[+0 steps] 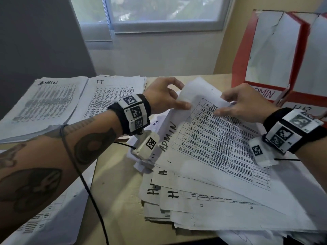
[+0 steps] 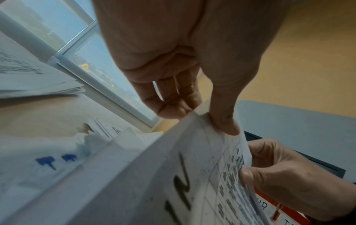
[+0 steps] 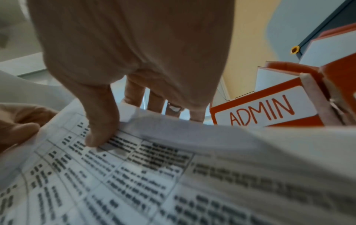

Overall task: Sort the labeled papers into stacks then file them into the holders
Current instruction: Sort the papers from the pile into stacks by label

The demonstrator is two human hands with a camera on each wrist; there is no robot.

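Head view: my surface [image 1: 122,183] carries the ADMIN stack [image 1: 44,103] far left; nearer, my left hand [image 1: 159,96] and right hand [image 1: 246,105] each pinch the ADMIN sheet [image 1: 212,142], thumb over curled fingers [image 2: 173,97].

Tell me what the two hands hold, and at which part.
Both hold the ADMIN sheet at its far, curled-up edge: left hand pinches the corner, right hand pinches beside it.

The sheets [image 1: 217,142] are thin matt paper, creased and dog-eared at the edges. The table [image 1: 116,175] looks like smooth, pale laminate with a dull sheen. The red holders [image 1: 269,55] seem to be cardboard with white paper labels.
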